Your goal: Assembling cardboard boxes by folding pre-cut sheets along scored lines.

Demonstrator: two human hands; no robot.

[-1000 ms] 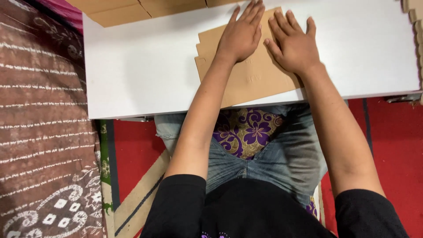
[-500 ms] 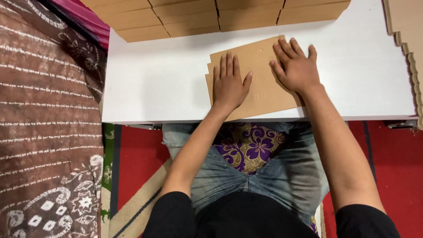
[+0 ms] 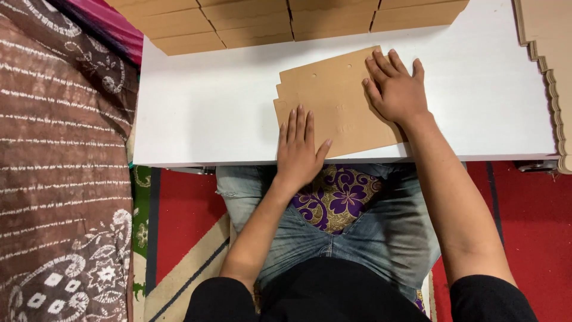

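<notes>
A flat brown cardboard sheet [image 3: 336, 101] with a few small holes lies on a white table [image 3: 208, 107], slightly skewed, its near edge at the table's front edge. My left hand [image 3: 300, 149] rests flat on the sheet's near left corner, fingers together and pointing away from me. Over on the sheet's right side, my right hand [image 3: 396, 86] presses flat with fingers slightly spread. Neither hand grips anything.
Rows of stacked cardboard pieces [image 3: 286, 21] line the table's far edge, and another stack [image 3: 548, 53] stands at the right edge. A brown patterned cloth [image 3: 59, 167] hangs on the left. Under the table are my jeans-clad legs and a red carpet [image 3: 185, 209].
My left hand has slid toward me along the sheet, from near its far edge to its near left corner. The right hand has stayed on the sheet's right side.
</notes>
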